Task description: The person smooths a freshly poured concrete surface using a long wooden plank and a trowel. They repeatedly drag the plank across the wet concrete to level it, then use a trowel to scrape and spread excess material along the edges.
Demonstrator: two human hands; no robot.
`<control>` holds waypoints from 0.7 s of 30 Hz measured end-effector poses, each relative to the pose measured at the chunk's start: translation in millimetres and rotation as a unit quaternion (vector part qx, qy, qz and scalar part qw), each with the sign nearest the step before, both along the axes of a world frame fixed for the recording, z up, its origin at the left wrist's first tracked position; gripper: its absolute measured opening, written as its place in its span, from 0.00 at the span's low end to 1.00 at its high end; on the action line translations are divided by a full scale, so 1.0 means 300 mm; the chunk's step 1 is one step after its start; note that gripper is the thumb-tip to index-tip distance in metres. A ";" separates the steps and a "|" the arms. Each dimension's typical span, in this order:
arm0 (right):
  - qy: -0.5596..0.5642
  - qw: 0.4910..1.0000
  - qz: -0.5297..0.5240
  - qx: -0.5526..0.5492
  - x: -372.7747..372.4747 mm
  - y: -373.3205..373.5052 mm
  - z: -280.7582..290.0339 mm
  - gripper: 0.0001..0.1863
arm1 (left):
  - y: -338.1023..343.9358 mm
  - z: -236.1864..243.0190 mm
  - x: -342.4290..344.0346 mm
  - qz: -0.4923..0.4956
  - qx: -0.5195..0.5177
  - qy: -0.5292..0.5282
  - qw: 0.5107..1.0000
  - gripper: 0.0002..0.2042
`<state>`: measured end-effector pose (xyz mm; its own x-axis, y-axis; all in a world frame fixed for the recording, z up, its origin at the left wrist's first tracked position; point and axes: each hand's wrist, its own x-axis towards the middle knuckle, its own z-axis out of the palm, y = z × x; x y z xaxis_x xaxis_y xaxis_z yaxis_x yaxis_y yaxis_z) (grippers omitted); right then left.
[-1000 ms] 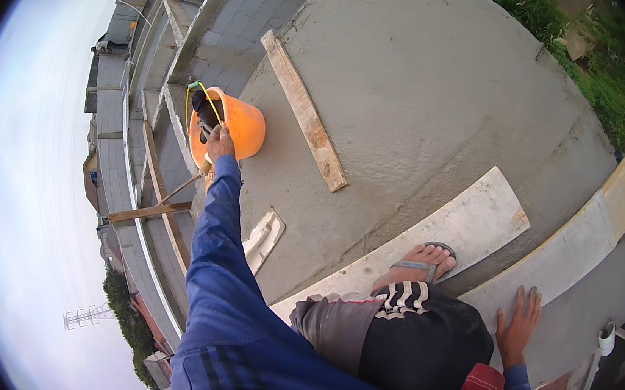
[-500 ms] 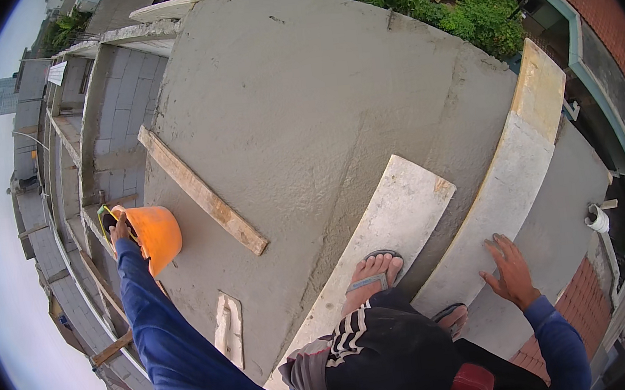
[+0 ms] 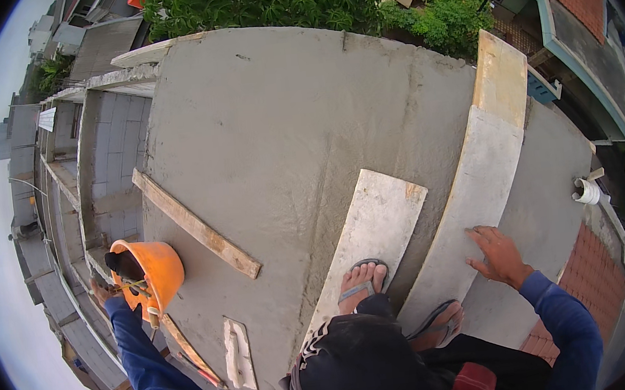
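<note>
My left hand (image 3: 102,292) is at the outer left side of an orange bucket (image 3: 162,275), its visible fingers stretched upward; part of the palm is hidden. The bucket sits at the left edge of a grey cement slab, its mouth turned toward me. Inside it lies a black object (image 3: 123,265), and a tool with a wooden handle (image 3: 154,317) leans over the near rim. My right hand (image 3: 500,255) is open with fingers spread, over the right edge of a long pale board (image 3: 458,218); whether it touches cannot be made out. Neither hand shows anything in its grasp.
My sandalled feet stand on a short wide board (image 3: 373,227) and the long board. A narrow plank (image 3: 195,221) and a small wooden float (image 3: 239,355) lie on the slab (image 3: 268,131). The slab drops off at left, beside block walls (image 3: 118,132). A white pipe (image 3: 588,190) stands at right.
My left hand has come off the bucket's rim to its outer left side. The bucket sits nearer, showing its inside. My right hand stays spread over the board. The view has shifted.
</note>
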<state>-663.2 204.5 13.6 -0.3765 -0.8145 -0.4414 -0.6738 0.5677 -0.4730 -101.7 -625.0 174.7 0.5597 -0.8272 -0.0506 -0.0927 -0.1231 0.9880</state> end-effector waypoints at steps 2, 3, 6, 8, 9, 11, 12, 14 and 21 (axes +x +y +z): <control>0.001 1.000 0.003 0.005 0.005 -0.010 0.016 0.38 | 0.084 0.104 -0.144 -0.078 -0.064 -0.001 0.995 0.24; 0.001 1.000 0.001 0.008 0.010 -0.017 0.023 0.38 | 0.113 0.171 -0.226 -0.110 -0.038 0.056 0.992 0.23; 0.020 0.999 0.003 0.026 0.030 -0.040 0.036 0.39 | 0.209 0.329 -0.480 -0.172 -0.069 0.056 0.981 0.21; 0.019 0.999 -0.002 0.044 0.041 -0.044 0.037 0.40 | 0.265 0.411 -0.666 -0.242 -0.070 0.075 0.965 0.20; 0.008 0.998 -0.007 0.055 0.044 -0.041 0.035 0.41 | 0.294 0.454 -0.759 -0.259 -0.051 0.102 0.959 0.19; -0.004 0.998 -0.009 0.063 0.049 -0.023 0.030 0.41 | 0.354 0.461 -0.961 -0.284 -0.068 0.085 0.953 0.19; -0.006 0.998 -0.005 0.062 0.050 -0.009 0.026 0.42 | 0.389 0.452 -1.055 -0.302 -0.039 0.092 0.948 0.19; -0.001 0.998 0.018 0.053 0.054 0.020 0.017 0.43 | 0.461 0.427 -1.219 -0.363 0.004 0.117 0.924 0.20; -0.003 0.995 0.052 0.081 0.081 0.096 -0.026 0.47 | 0.676 0.138 -1.825 -0.477 0.038 0.171 0.861 0.21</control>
